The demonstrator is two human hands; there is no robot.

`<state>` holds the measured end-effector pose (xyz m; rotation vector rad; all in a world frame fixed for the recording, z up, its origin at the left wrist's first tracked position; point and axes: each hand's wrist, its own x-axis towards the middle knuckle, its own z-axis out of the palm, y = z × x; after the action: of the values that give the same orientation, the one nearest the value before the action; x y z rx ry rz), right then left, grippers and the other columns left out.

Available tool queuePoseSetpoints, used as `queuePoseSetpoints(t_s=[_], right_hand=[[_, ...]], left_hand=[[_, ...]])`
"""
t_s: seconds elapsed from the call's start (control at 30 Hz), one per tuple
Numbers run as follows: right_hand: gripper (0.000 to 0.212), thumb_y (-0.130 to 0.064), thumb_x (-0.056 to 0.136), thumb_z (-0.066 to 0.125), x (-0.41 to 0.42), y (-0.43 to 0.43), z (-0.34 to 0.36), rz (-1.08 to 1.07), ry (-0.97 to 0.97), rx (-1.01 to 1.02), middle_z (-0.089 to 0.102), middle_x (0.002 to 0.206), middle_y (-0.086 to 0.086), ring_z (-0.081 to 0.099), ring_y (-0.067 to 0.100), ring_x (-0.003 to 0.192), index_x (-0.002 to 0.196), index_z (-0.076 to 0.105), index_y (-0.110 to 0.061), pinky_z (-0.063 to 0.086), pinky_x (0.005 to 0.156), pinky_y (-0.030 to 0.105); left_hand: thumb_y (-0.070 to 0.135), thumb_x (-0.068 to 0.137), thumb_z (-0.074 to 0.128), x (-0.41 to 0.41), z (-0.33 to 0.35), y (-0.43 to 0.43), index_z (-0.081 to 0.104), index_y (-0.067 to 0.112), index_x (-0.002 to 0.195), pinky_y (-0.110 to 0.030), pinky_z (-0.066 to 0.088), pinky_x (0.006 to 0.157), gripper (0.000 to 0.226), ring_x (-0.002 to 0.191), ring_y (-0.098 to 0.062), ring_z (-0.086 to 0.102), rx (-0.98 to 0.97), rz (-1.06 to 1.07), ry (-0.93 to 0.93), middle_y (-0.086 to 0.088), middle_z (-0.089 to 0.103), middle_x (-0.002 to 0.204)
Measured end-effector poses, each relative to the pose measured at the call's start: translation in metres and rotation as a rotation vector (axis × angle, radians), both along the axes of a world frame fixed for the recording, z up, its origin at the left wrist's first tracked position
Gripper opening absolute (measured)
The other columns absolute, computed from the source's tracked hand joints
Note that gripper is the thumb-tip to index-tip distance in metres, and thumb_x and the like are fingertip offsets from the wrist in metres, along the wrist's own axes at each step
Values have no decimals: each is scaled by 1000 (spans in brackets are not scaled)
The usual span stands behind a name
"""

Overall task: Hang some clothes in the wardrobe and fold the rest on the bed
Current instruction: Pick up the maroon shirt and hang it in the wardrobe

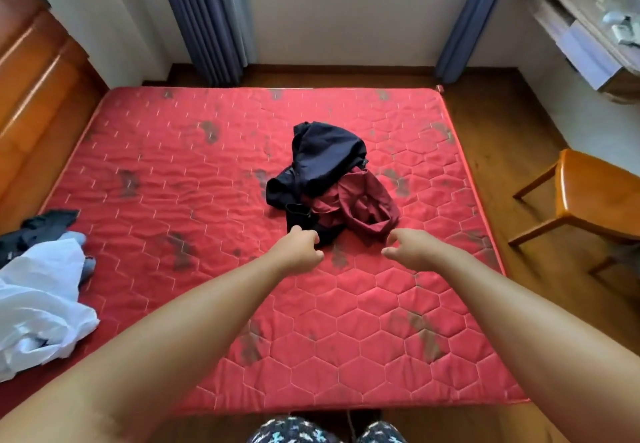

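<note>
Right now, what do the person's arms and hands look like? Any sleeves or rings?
Both arms are bare: no sleeves, watch or bracelets show. The left hand and right hand wear no gloves, and no rings are visible. At the bottom edge, dark trousers with a pale pattern show.

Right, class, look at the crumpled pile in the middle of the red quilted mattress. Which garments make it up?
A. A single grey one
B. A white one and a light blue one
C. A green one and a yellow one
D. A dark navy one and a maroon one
D: the dark navy garment lies bunched against the maroon garment mid-mattress, just beyond both hands.
</note>
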<state>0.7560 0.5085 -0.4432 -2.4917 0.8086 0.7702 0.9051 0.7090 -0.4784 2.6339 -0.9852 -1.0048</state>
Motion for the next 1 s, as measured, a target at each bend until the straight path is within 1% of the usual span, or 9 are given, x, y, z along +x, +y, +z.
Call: queuePoseSetpoints(t_s=[0.17,0.27,0.4,0.53,0.77,0.83,0.93,0.97,1.0], right_hand=[[25,-39,96,55,45,-46,-54,18,6,19,68,110,10,61,31,103,105,60,-16,45,80,35],[26,-38,93,56,68,-76,-101,10,7,48,69,108,10,61,31,101,107,62,-16,46,78,35],[35,-37,94,56,93,-109,-174,0,21,61,65,120,14,60,33,111,119,61,-13,49,90,39],[43,-40,96,53,106,-129,-253,-4,76,55,52,133,19,51,40,123,133,56,-18,45,103,45],[48,-41,95,54,132,-151,-363,73,112,4,37,142,14,37,37,133,139,51,-23,41,106,52],[47,-35,94,53,141,-154,-385,124,106,-23,26,154,12,26,34,143,140,50,-27,38,109,52],[52,-25,94,50,148,-158,-416,201,157,-33,2,167,10,0,31,154,145,46,-33,23,118,57],[54,-23,93,48,147,-157,-425,211,192,-28,3,167,10,-1,30,155,146,46,-31,18,119,59],[53,-20,92,46,146,-156,-432,215,222,-24,12,166,10,2,29,155,145,46,-25,13,120,62]], left_hand=[[36,92,54,30,-43,-45,55,20,134,-42,50,95,45,109,-31,60,35,30,11,-10,43,134],[36,90,55,49,-80,-74,56,21,132,-45,50,97,45,111,-32,59,56,54,16,-9,43,134],[36,91,55,74,-143,-111,56,21,133,-47,49,98,45,117,-33,56,74,73,26,-8,44,136],[34,93,54,89,-215,-140,53,21,136,-49,49,98,45,124,-32,50,114,66,17,-5,41,142],[29,94,54,95,-316,-187,54,20,134,-51,51,93,42,127,-31,42,168,-2,-13,-5,31,147],[29,93,54,93,-336,-199,55,19,133,-51,51,91,41,126,-32,42,174,-32,-8,-6,31,147],[28,93,53,89,-362,-210,55,19,133,-51,51,92,41,126,-32,42,203,-73,15,-8,31,146],[27,94,53,87,-369,-210,54,19,134,-51,51,92,41,127,-32,42,210,-80,24,-8,31,146],[27,94,53,85,-375,-210,53,19,135,-51,51,93,42,127,-31,42,213,-83,31,-8,30,147]])
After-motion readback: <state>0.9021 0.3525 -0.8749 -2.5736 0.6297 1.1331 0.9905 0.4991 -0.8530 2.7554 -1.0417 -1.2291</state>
